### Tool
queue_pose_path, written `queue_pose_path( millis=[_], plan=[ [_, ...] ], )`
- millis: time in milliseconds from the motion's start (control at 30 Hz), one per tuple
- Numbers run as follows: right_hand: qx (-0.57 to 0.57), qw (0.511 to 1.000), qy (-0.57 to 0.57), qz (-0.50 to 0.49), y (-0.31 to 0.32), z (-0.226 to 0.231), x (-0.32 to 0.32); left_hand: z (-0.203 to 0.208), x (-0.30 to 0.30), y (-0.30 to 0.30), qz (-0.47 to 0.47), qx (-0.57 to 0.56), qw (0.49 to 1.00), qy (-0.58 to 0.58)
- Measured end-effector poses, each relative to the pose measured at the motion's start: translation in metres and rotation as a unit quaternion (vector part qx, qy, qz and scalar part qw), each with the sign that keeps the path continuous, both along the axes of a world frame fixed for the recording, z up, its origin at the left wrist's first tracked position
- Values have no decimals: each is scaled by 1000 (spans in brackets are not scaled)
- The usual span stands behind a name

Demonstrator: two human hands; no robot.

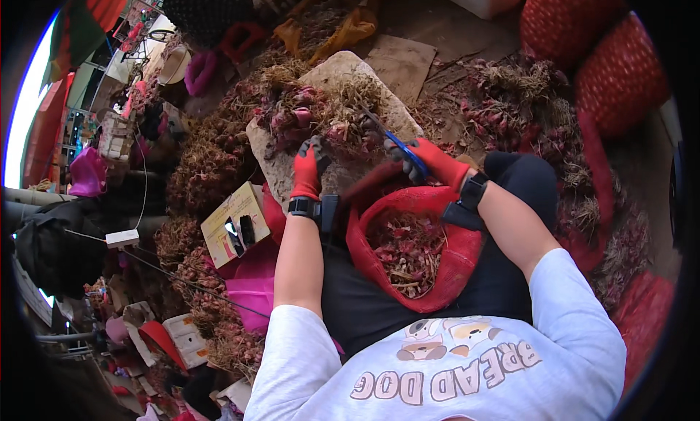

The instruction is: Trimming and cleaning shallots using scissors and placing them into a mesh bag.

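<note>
My right hand [434,161], in a red glove with dark fingers, is wrapped round the blue handles of a pair of scissors [405,151]. Their blades point up and left toward a heap of shallots with dry stalks [313,115] on a pale, worn slab [270,169]. At the near edge of that heap is my left hand [310,162], gloved alike, its fingers curled together. What they pinch, if anything, is too small to name. Below the right hand, a red mesh sack [467,257] lies rolled open on my lap, with cut stalks and reddish skins [408,250] inside.
More bunched shallots lie left [208,151] and right [525,104] of the slab. Full red mesh sacks [623,75] stand at the far right. A yellowish box [232,209] with a phone-like dark object sits by my left forearm. Flattened cardboard [401,64] lies beyond the slab.
</note>
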State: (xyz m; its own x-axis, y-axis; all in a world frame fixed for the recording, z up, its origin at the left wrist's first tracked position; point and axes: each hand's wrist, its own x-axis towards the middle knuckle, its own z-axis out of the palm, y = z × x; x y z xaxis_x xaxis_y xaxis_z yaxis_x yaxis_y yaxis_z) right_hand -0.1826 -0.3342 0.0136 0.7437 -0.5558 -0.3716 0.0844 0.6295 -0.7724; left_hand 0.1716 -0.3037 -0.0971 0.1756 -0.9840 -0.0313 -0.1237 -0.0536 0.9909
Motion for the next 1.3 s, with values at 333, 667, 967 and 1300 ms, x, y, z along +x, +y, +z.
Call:
queue_pose_path(
  millis=[333, 667, 967, 1300],
  plan=[
    [-420, 843, 335, 8, 0, 27, -8, 64, -120, -1, 40, -40, 992, 110],
    [-449, 827, 338, 9, -7, -15, -22, 66, -107, -17, 105, 62, 955, 271],
    [-31, 993, 104, 55, 10, 51, 4, 65, -118, -20, 154, -120, 979, -50],
    [-40, 975, 212, -46, -8, -14, -11, 62, -29, -6, 78, -105, 988, -85]
  ],
)
